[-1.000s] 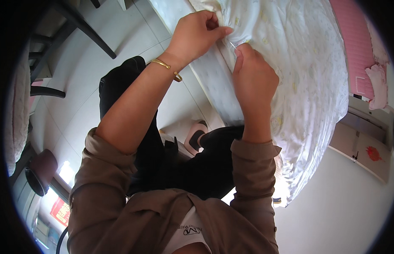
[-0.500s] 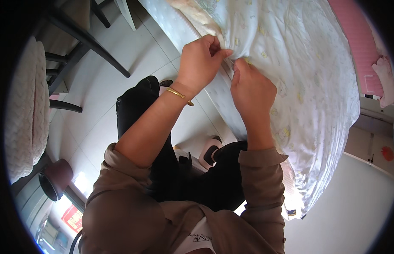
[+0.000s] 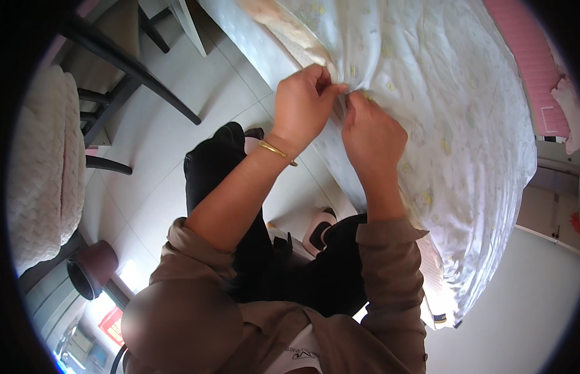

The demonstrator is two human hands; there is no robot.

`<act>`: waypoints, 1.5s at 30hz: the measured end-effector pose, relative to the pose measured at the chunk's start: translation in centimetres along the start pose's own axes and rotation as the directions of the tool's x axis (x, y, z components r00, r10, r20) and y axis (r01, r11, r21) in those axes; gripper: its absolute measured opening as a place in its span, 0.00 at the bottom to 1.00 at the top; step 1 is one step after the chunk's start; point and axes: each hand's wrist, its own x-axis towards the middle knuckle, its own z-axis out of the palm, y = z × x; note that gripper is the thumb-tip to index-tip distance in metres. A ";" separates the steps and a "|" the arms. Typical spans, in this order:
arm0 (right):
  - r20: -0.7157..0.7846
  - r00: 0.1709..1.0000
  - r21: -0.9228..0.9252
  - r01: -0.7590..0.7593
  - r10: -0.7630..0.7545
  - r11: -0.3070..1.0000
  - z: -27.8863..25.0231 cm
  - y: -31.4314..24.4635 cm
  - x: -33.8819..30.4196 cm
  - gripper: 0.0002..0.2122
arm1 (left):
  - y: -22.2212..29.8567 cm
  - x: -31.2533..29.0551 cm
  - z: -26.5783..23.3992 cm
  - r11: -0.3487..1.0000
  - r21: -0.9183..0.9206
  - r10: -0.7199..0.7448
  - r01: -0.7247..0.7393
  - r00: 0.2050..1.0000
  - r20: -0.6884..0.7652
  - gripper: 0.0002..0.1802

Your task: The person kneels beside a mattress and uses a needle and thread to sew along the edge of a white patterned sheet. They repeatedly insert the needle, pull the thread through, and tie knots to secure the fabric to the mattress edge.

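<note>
A white duvet cover [image 3: 452, 137] with small pale yellow prints lies spread and wrinkled over the bed. Along its left edge an opening shows cream, fluffy filling [image 3: 296, 36]. At that edge my left hand [image 3: 305, 103], with a gold bangle on the wrist, pinches the fabric between thumb and fingers. Close beside it, to the right, my right hand [image 3: 374, 131] is closed on the same edge. Between the two hands the cloth is drawn into tight folds. Whatever small fastening may sit under the fingertips is hidden.
A dark-legged chair [image 3: 146, 81] stands on the tiled floor at the upper left. Below it is a white quilted cover [image 3: 43, 168], with a brown bin [image 3: 93, 268] near it. Pink bedding [image 3: 521, 56] lies at the far right, by a pale cabinet [image 3: 546, 209].
The whole view has shifted slightly, so most things sit a little lower and further right. My hands keep their pinch at the cover's edge and have come slightly closer together.
</note>
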 end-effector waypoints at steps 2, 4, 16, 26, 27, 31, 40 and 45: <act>0.004 1.000 0.028 0.001 -0.001 1.000 0.1 0.1 -0.1 0.03 | 0.2 -0.1 0.0 1.000 0.030 0.007 -0.007 1.000 -0.006 0.16; 0.003 1.000 0.044 -0.002 0.002 0.999 0.0 0.2 0.0 0.03 | 0.1 -0.1 0.2 1.000 0.010 0.011 -0.011 1.000 -0.024 0.16; -0.005 1.000 0.148 -0.004 0.004 0.989 0.4 0.4 -0.1 0.06 | 0.0 -0.6 0.8 0.998 0.049 0.031 -0.028 0.998 -0.060 0.17; -0.071 0.997 0.243 0.010 0.007 0.970 0.9 0.9 -0.2 0.06 | -0.5 -0.6 1.6 0.997 0.049 0.071 -0.067 0.994 -0.080 0.16; -0.066 0.998 0.242 0.008 0.008 0.970 1.1 1.0 -0.3 0.06 | -0.4 -0.6 1.6 0.995 0.076 0.074 -0.068 0.994 -0.078 0.17; -0.032 0.999 0.224 0.003 0.004 0.975 1.3 1.1 -0.1 0.06 | -0.5 -0.8 1.7 0.988 0.139 0.072 -0.060 0.994 -0.087 0.17; -0.072 0.997 0.270 0.017 0.003 0.963 2.2 1.3 -0.1 0.06 | -0.8 -0.9 2.5 0.995 0.093 0.055 -0.044 0.991 -0.123 0.16; -0.052 0.998 0.287 -0.004 0.020 0.958 1.9 1.2 0.1 0.06 | -1.4 -0.9 2.7 0.997 0.070 0.019 -0.010 0.992 -0.122 0.16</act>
